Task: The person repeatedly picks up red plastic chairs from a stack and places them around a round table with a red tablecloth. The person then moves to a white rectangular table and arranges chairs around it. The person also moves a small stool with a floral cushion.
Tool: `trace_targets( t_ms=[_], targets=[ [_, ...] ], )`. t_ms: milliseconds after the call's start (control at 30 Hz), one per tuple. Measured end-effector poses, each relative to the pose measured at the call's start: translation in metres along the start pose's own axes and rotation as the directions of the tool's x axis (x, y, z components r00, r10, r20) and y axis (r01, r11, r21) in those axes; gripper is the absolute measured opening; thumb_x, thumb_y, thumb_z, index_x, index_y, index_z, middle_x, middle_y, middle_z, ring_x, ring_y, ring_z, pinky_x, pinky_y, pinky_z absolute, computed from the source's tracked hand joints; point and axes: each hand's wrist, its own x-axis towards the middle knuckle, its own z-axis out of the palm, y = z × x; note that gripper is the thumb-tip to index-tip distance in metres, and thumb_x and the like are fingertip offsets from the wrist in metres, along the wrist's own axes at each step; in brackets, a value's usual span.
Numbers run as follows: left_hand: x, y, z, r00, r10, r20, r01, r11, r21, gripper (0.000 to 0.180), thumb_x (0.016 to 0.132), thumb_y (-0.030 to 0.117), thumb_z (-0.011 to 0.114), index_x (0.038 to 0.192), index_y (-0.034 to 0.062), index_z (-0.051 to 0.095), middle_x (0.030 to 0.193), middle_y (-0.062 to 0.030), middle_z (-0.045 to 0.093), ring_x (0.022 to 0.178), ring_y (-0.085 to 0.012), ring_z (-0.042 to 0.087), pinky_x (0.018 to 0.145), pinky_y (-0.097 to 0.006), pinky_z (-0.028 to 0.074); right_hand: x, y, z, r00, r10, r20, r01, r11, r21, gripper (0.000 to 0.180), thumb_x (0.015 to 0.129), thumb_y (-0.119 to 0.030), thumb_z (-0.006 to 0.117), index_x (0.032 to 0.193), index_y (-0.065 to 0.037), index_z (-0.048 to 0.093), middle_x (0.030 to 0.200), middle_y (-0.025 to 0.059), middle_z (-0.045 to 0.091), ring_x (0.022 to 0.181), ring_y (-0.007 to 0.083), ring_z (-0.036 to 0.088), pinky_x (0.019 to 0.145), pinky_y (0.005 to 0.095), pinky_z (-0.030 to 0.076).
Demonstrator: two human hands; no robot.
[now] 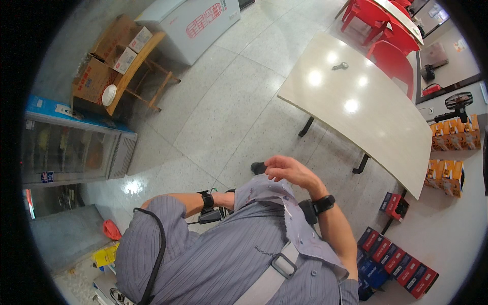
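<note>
My right hand (285, 170) is raised in front of my chest, fingers curled on the open front edge of my grey striped shirt (239, 244). A black band (324, 204) sits on that wrist. My left forearm crosses my belly, wearing a black wrist strap (206, 199) with a small black device and cable. My left hand itself is tucked behind the lifted shirt flap (256, 189) and is hidden. A grey strap with a buckle (282, 265) runs across my chest. The toe of a dark shoe (257, 167) shows on the floor.
A long beige table (356, 122) with a small bunch of keys (340, 66) stands ahead to the right, red chairs (391, 58) behind it. Red and blue boxes (401, 262) line the floor at right. A glass-door cooler (71, 152), wooden rack with cartons (109, 61) and white chest freezer (195, 23) stand at left.
</note>
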Motion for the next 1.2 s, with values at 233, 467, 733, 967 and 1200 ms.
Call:
trace_targets(
  t_ms=[233, 467, 733, 967, 1200],
  targets=[
    [-0.026, 0.036, -0.041, 0.96, -0.045, 0.275, 0.044, 0.999, 0.006, 0.052, 0.093, 0.013, 0.049, 0.141, 0.0008, 0.035, 0.145, -0.0179, 0.041, 0.129, -0.0298, 0.043, 0.106, -0.037, 0.035, -0.002, 0.002, -0.007, 1.0, -0.004, -0.016, 0.004, 1.0, 0.003, 0.034, 0.091, -0.022, 0.063, 0.116, 0.0, 0.058, 0.1, 0.0076, 0.065, 0.092, 0.0154, 0.062, 0.08, 0.0291, 0.05],
    [0.009, 0.019, -0.088, 0.737, -0.201, 0.645, 0.205, 0.976, 0.071, 0.026, 0.084, 0.007, 0.058, 0.109, -0.0012, 0.059, 0.109, -0.0184, 0.065, 0.098, -0.0272, 0.063, 0.083, -0.037, 0.05, 0.0, 0.005, -0.001, 0.998, 0.05, -0.032, -0.049, 0.998, 0.025, 0.037, 0.088, -0.022, 0.062, 0.118, 0.0, 0.058, 0.101, 0.0081, 0.064, 0.089, 0.0158, 0.061, 0.08, 0.0299, 0.05],
    [0.13, 0.095, -0.185, 0.819, -0.31, 0.483, 0.197, 0.942, 0.271, 0.013, 0.08, 0.009, 0.053, 0.078, -0.0005, 0.062, 0.071, -0.0103, 0.068, 0.063, -0.0192, 0.068, 0.059, -0.033, 0.055, -0.008, -0.002, -0.032, 0.971, 0.014, -0.239, -0.006, 0.999, 0.034, 0.033, 0.09, -0.02, 0.059, 0.114, 0.003, 0.058, 0.094, 0.0078, 0.065, 0.084, 0.0157, 0.062, 0.076, 0.0291, 0.051],
    [0.181, 0.07, -0.155, 0.914, 0.051, 0.403, -0.221, 0.895, 0.388, 0.014, 0.079, 0.014, 0.058, 0.084, 0.0037, 0.066, 0.078, -0.018, 0.065, 0.074, -0.0373, 0.062, 0.067, -0.045, 0.048, -0.021, 0.057, -0.063, 0.724, 0.047, -0.689, 0.156, 0.961, 0.23, 0.026, 0.089, -0.017, 0.057, 0.106, 0.002, 0.059, 0.086, 0.0074, 0.063, 0.075, 0.0143, 0.059, 0.067, 0.0275, 0.05],
    [0.231, 0.031, -0.169, 0.704, 0.065, 0.707, -0.282, 0.939, 0.195, 0.025, 0.086, 0.024, 0.06, 0.085, 0.0001, 0.066, 0.073, -0.0146, 0.066, 0.069, -0.0274, 0.064, 0.064, -0.039, 0.049, -0.049, 0.285, 0.032, 0.281, 0.538, -0.795, -0.26, 0.84, 0.476, 0.013, 0.08, -0.013, 0.059, 0.081, -0.001, 0.064, 0.068, 0.0065, 0.063, 0.059, 0.0138, 0.059, 0.056, 0.0278, 0.049]
  ],
)
